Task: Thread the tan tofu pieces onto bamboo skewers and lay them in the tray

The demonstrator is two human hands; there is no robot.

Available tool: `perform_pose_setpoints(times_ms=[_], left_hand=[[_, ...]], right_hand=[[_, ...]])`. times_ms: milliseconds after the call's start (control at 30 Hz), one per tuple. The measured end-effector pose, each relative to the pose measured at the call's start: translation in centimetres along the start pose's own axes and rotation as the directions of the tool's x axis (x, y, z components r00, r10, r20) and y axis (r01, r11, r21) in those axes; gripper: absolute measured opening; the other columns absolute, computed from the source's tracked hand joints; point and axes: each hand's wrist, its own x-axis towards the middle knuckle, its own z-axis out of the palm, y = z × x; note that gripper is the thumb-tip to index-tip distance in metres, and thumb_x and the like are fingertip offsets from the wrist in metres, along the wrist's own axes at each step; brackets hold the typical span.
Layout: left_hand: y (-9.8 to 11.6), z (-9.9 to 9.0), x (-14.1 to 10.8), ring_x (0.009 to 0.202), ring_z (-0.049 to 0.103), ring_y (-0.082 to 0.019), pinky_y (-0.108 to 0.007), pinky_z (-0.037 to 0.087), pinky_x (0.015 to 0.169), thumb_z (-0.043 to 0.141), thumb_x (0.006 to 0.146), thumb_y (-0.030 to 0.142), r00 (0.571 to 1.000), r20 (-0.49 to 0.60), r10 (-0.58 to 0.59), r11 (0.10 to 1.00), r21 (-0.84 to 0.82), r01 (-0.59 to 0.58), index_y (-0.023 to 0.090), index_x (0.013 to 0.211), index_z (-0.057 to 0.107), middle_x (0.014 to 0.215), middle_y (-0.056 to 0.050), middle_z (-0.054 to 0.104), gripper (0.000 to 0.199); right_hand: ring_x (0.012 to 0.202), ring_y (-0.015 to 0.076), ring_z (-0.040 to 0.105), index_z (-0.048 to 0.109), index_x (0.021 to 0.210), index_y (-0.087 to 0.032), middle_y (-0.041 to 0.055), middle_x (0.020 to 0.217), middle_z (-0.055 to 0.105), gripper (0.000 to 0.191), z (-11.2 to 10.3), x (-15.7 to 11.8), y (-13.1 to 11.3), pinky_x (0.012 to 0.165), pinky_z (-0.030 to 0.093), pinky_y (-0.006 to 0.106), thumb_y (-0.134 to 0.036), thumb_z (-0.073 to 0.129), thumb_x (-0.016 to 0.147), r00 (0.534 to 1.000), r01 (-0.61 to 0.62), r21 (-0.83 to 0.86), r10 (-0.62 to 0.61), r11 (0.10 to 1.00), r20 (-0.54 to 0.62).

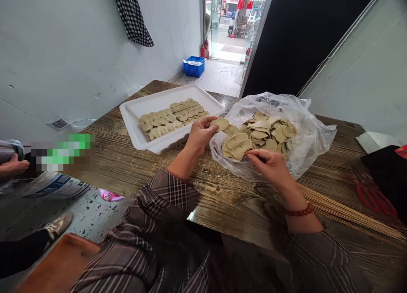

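Observation:
My left hand [201,134] is closed, pinching a flat, round, greenish-tan slice [220,124] between thumb and fingers. A skewer with slices threaded on it [240,149] is in my right hand [270,163], whose thumb and fingers pinch its near end. Both hands are over the front edge of an opened clear plastic bag [313,134], which holds a heap of loose slices [263,129]. What kind of food the slices are, I cannot tell. To the left, a white tray [133,136] contains rows of skewered slices [162,119].
A bundle of bamboo skewers [346,210] lies at the table's right, near red-handled scissors [372,191]. A black bag [388,170] is at the right edge. Another person's hand [14,166] shows at far left, above a white bucket [60,187]. A blue crate [193,67] stands by the doorway.

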Motion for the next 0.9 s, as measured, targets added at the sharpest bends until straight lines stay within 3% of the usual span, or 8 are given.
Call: perform_pose_setpoints(times_ms=[500,900], left_hand=[[-0.33,-0.15,0.29,0.064,0.054,-0.008,-0.02,0.042,0.059,0.069,0.064,0.014,0.989,-0.003,0.148,0.984,0.103,-0.147,0.013,0.087,0.067,0.074,0.0,0.065,0.023],[-0.79,-0.03,0.26,0.06,0.047,-0.008,-0.022,0.037,0.057,0.07,0.067,0.016,0.971,0.04,0.238,0.945,0.224,-0.241,0.016,0.073,0.066,0.066,0.002,0.059,0.007]], right_hand=[[0.08,0.0217,0.071,0.078,0.088,-0.02,0.0054,0.088,0.078,0.022,0.18,-0.1,0.74,0.073,0.052,0.032,-0.033,0.06,0.089,0.999,0.034,-0.056,-0.033,0.998,0.014],[0.082,0.0215,0.072,0.077,0.088,-0.02,0.0057,0.09,0.078,0.019,0.3,-0.12,0.32,0.072,0.052,0.03,-0.028,0.06,0.089,0.998,0.065,-0.116,-0.066,0.991,-0.005]])
